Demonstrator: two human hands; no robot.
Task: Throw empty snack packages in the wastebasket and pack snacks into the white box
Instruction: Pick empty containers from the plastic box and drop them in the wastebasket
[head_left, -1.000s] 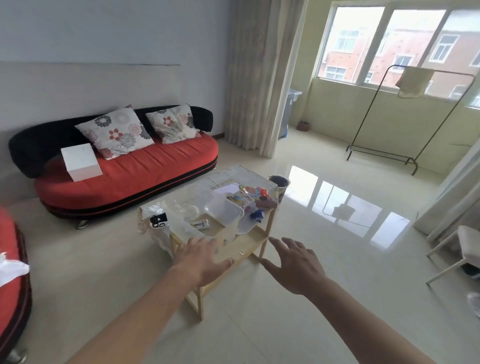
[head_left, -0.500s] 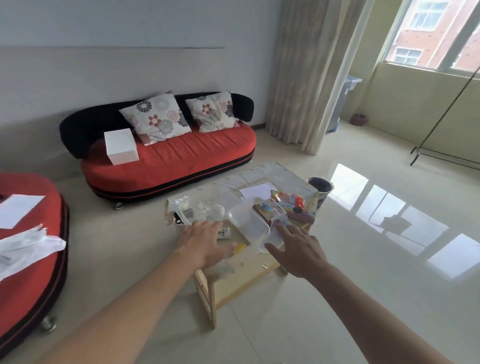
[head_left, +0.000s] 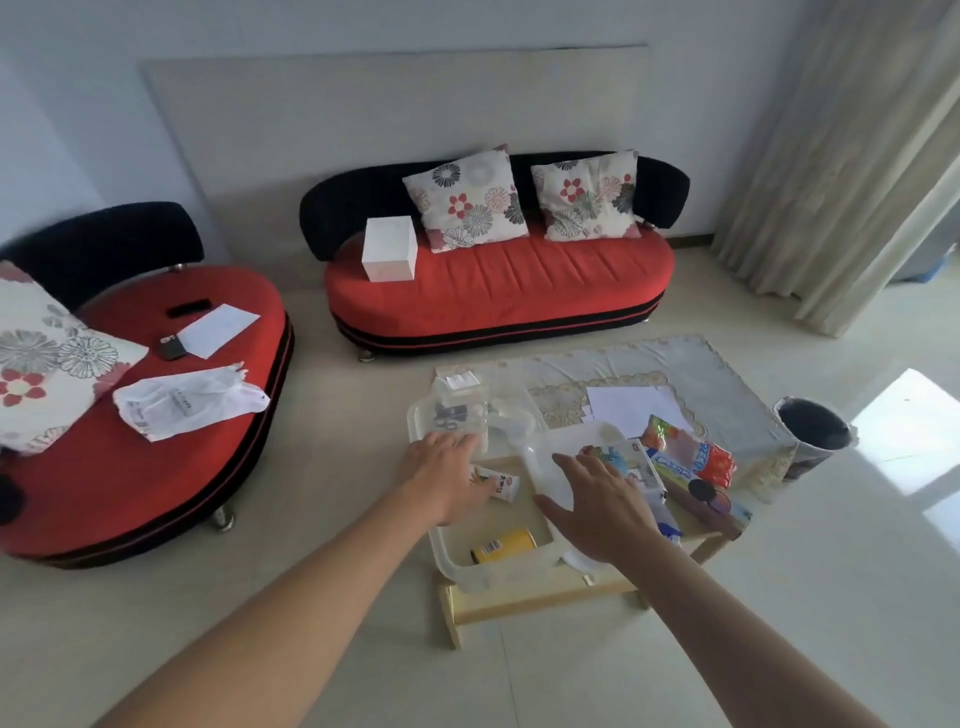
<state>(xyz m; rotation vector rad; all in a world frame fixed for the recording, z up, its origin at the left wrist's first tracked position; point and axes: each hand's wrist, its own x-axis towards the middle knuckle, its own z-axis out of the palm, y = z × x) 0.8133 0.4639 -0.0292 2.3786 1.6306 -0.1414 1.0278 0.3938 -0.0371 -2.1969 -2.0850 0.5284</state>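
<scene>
Two bare forearms reach in over a low, pale wooden desk (head_left: 524, 597) whose far half is covered by a light blue lace-edged cloth (head_left: 717, 379). The left hand (head_left: 441, 480) hovers palm down at the far left corner of a translucent white plastic tub (head_left: 467, 569), fingers (head_left: 460, 444) released and spread, gripping nothing; whether the tips touch the clear plastic container (head_left: 449, 415) just beyond them I cannot tell. The right hand (head_left: 602, 506) is likewise released, fingers (head_left: 574, 470) splayed over a translucent plastic lid (head_left: 550, 452) lying across the tub's right side. The tub sits at the near end of the desk. Inside it a yellow cylindrical can (head_left: 503, 545) lies on its side, and a small white-and-orange sachet (head_left: 503, 483) lies just beside the left hand. To the right of the lid is a heap of snack packets, among them a red-and-green foil packet (head_left: 696, 449) and a blue-and-white packet (head_left: 672, 470). White paper sheets (head_left: 631, 408) rest on the cloth behind them. A dark, black-lined wastebasket (head_left: 813, 434) stands on the floor just beside the desk's far right corner. Against the wall is a red sofa with a black back (head_left: 498, 291), carrying two floral cushions (head_left: 467, 200) and a white cube-shaped box (head_left: 389, 249). At left a second red seat (head_left: 130, 467) holds a crumpled white plastic bag (head_left: 182, 400).
</scene>
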